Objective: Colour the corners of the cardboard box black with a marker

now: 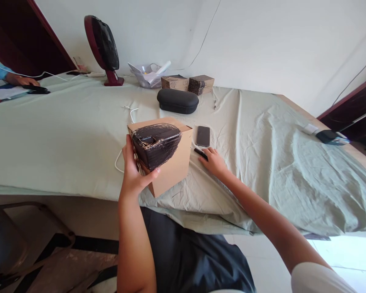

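A brown cardboard box [172,171] stands slightly turned near the table's front edge, one upper corner covered with black scribbling. My left hand [136,171] grips that corner, the thumb on the front face and the fingers along the left side, partly hidden. To the right of the box, my right hand [212,162] rests low over the cloth with its fingers closed around one end of a short black marker [200,153]. Just beyond it a dark smartphone [203,136] lies flat.
Behind the box are a black hard case [177,101], two small scribbled boxes [201,84], a clear plastic basket [148,77] and a fan [105,49]. White cable [118,160] runs beside the box. Another person's hand [21,79] is at far left. Green cloth [64,142] covers the table.
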### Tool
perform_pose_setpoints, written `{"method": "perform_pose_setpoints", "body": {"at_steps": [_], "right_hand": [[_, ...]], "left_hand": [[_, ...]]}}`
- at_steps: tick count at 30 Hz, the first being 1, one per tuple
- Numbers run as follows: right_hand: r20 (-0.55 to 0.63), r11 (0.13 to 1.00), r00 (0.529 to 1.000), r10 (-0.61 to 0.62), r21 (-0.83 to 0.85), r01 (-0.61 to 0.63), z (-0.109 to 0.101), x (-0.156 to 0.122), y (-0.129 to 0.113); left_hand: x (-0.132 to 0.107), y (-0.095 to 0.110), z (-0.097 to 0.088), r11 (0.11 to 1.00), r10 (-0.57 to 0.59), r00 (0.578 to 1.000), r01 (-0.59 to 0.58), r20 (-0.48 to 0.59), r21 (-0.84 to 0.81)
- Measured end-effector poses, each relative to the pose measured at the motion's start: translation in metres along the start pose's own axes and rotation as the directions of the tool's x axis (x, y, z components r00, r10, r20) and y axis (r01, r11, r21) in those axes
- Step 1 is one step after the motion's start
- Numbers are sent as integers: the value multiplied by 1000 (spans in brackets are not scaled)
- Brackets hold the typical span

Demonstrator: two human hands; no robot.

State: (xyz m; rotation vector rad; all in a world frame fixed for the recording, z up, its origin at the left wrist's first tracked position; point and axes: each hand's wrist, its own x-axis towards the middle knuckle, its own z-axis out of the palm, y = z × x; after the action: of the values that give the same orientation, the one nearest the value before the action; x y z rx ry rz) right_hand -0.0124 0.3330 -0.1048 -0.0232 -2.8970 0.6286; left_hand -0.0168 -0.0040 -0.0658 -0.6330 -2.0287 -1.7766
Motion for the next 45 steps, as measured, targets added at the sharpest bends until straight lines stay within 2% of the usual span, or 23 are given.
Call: {"method": "perform_pose_setpoints", "body": {"at_steps": [4, 8, 10, 14, 17, 24, 28, 33, 35, 39, 42, 45], "right_hand": [[-122, 959, 984, 126, 270, -90, 14, 20, -17], [-214, 893, 966, 144, 448, -34, 14, 29, -25], [-232, 786, 961, 148, 618, 28, 13, 32, -27], [-210, 478, 966, 150, 871, 115, 12, 33, -32], [-179, 412, 972, 151, 906, 103, 11, 27, -34], [-129, 631, 981, 143, 776, 10, -5, 17, -38], [-111, 708, 985, 132, 706, -15, -10, 13, -40], [-204, 761, 974, 102, 646, 55, -10, 12, -40], [-178, 835, 981, 79, 549, 32, -9, 15, -37], [-26, 980, 999, 33, 195, -27, -5, 23, -27], [-108, 987, 981, 161, 12, -161, -1, 35, -21], [-147, 915, 906, 396, -18, -403, -1, 59, -20]], "left_hand": [[0, -1, -1, 1000, -25, 1000, 25, -14, -18], [0, -3, 0, 999, -26, 999, 26, -19, -35], [1, -3, 1, 999, -21, 1000, 20, -19, -48], [3, -2, 4, 998, -8, 1000, 7, -12, -62], [4, 0, 7, 999, -13, 1000, 13, -6, -50], [8, 1, 15, 998, -47, 999, 48, 25, -47], [10, -2, 19, 998, -49, 998, 50, 38, -29], [10, -5, 20, 998, -33, 999, 35, 41, -48], [10, -6, 20, 998, -29, 999, 32, 42, -54], [11, -9, 20, 998, -22, 999, 25, 47, -62], [11, -15, 20, 998, -15, 1000, 17, 26, -64], [11, -23, 20, 998, -22, 1000, 23, 7, -61]]}}
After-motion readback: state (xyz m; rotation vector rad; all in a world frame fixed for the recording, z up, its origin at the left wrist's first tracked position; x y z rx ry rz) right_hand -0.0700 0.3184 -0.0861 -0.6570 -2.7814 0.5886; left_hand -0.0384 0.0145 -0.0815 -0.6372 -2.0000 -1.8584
